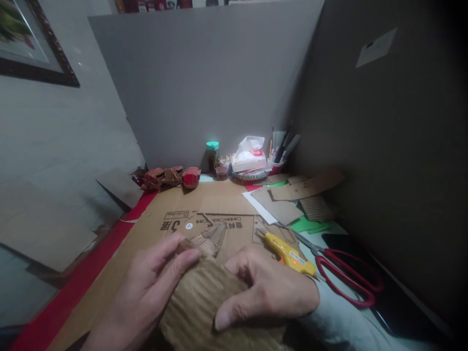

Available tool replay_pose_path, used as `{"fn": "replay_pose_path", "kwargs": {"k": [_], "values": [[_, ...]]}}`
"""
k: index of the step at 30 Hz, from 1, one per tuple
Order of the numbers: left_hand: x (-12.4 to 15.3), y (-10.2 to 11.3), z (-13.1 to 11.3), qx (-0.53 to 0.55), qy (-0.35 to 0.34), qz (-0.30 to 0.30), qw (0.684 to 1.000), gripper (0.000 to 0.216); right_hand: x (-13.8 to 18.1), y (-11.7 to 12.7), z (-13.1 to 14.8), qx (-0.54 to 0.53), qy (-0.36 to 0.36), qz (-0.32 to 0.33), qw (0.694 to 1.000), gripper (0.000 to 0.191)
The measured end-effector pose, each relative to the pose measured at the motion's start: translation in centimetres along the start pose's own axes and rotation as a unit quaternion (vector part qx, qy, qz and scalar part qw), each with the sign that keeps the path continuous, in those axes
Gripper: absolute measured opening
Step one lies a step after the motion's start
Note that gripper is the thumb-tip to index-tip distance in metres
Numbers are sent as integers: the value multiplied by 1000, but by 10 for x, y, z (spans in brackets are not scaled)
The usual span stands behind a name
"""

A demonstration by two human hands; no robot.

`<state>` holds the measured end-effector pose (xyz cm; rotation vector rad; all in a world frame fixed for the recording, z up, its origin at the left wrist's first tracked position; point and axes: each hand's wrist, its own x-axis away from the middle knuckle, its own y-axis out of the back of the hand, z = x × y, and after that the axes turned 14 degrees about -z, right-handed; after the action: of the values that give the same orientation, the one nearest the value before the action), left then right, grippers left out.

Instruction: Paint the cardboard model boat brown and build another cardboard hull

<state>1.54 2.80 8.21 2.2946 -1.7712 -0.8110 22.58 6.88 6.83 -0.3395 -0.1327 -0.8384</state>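
Note:
Close to me, both hands grip a crumpled brown cardboard piece [199, 304] with a ridged surface. My left hand [157, 273] pinches its upper left corner between thumb and fingers. Across the right part of the same piece lies my right hand [265, 287], thumb on top and fingers curled behind it. Just beyond the fingertips, a torn, folded cardboard flap [215, 239] sticks up; whether it joins the held piece I cannot tell. A yellow hot glue gun [290, 254] lies right of my right hand, beside red-handled scissors [347, 273].
A printed cardboard sheet [215, 197] covers the tabletop. Cardboard scraps [307, 187] are piled at the right, near a dark flat object [395, 302]. Along the back stand reddish cardboard pieces [157, 179], a teal-lidded jar [212, 153], a tissue pack [249, 160] and a cup of pens [276, 163]. Grey panels [212, 83] enclose the table.

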Motion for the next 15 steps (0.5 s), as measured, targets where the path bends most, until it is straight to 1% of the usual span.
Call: {"fn": "replay_pose_path", "kwargs": {"k": [2,4,6,9,11,15], "values": [[-1,2,1,-14,-11,9,1000,34,-1,-1,0,1,9,-5,1000,27],[-3,1,2,-6,11,36,999,31,-3,-4,-1,-29,18,4,999,30],[-4,0,3,18,51,55,997,31,-5,-8,-4,-59,13,20,998,34],[-5,-4,5,72,105,40,991,38,-7,-10,-5,-75,10,26,997,36],[-5,-5,6,95,133,27,986,41,-6,-7,-4,-63,21,20,998,34],[-12,-7,12,129,178,1,976,33,-4,6,4,-5,49,18,999,32]]}}
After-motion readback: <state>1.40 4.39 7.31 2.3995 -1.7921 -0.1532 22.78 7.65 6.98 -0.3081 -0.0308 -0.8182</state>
